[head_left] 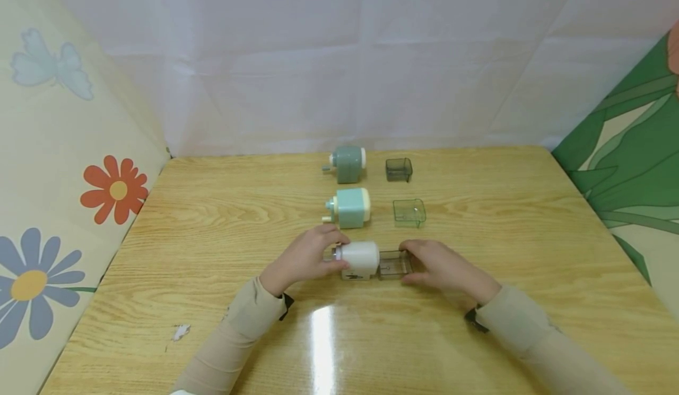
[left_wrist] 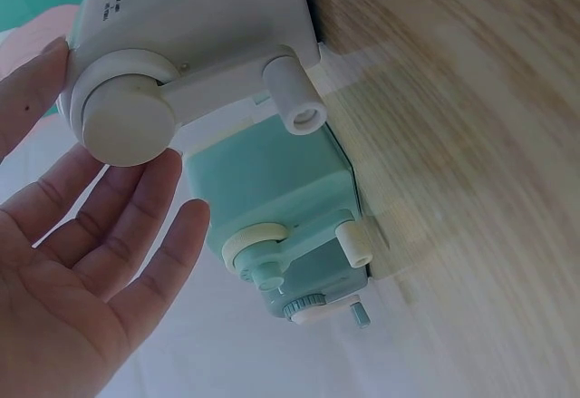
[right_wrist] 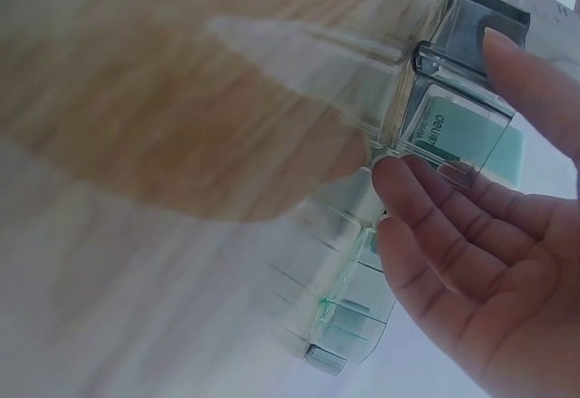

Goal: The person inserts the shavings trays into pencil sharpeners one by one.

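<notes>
A white crank pencil sharpener (head_left: 362, 257) sits nearest on the table. My left hand (head_left: 313, 254) holds its crank end, thumb on the near side and fingers on the far side. The sharpener's crank handle (left_wrist: 294, 96) points toward the left palm in the left wrist view. Just right of the body is its clear grey shavings drawer (head_left: 394, 265). My right hand (head_left: 442, 270) grips the drawer's outer end between thumb and fingers. In the right wrist view the drawer (right_wrist: 464, 117) lines up with the sharpener's dark opening (right_wrist: 485, 31).
Beyond stand a mint sharpener (head_left: 350, 208) and a dark teal sharpener (head_left: 348, 165). To their right lie a green-edged clear drawer (head_left: 409, 213) and a dark grey clear drawer (head_left: 398, 170). A worn patch (head_left: 181, 332) marks the wooden table (head_left: 239, 206) at left.
</notes>
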A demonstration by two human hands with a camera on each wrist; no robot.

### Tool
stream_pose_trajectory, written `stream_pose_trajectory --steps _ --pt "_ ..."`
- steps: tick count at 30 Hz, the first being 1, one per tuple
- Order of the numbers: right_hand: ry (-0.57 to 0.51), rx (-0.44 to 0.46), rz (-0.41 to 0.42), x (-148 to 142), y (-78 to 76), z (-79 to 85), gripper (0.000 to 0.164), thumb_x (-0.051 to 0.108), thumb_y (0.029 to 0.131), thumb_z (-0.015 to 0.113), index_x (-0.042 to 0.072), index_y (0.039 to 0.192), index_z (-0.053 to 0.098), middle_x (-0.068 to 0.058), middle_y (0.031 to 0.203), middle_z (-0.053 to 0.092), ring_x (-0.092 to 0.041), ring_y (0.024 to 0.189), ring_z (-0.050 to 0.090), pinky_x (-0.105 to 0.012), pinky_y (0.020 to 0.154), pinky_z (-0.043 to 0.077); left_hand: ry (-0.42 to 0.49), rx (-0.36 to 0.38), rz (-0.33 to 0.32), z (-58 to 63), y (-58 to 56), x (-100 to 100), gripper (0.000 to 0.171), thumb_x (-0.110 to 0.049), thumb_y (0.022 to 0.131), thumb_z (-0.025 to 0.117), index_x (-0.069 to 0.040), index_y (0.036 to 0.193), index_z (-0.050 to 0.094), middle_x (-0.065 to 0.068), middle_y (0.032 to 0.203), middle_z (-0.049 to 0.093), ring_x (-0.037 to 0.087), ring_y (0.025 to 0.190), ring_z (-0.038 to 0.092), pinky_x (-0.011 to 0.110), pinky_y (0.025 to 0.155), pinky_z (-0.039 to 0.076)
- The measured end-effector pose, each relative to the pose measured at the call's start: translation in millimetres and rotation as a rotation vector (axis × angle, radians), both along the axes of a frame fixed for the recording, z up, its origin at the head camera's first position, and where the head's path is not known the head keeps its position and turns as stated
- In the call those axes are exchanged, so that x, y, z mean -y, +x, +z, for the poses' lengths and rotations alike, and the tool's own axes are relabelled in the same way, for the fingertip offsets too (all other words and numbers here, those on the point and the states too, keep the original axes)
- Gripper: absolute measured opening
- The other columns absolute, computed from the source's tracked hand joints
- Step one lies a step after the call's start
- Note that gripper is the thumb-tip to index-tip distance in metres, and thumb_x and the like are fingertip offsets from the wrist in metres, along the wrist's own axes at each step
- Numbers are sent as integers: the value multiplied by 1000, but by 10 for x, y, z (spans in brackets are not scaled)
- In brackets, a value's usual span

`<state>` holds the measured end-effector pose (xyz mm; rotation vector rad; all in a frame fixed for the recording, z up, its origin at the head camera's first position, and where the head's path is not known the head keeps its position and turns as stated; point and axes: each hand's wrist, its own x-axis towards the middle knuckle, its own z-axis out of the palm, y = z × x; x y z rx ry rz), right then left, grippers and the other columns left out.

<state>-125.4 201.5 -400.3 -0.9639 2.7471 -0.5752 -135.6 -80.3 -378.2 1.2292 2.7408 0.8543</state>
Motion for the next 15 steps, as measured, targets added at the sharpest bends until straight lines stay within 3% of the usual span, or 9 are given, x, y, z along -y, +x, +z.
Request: stream_pose_trajectory --steps 15 --pt "6 13 -3 40 -11 14 53 26 73 78 -5 110 56 -15 102 63 -27 91 61 -41 79 51 7 10 8 -20 -3 -2 36 -25 77 75 -4 104 65 6 102 63 15 86 59 23 72 51"
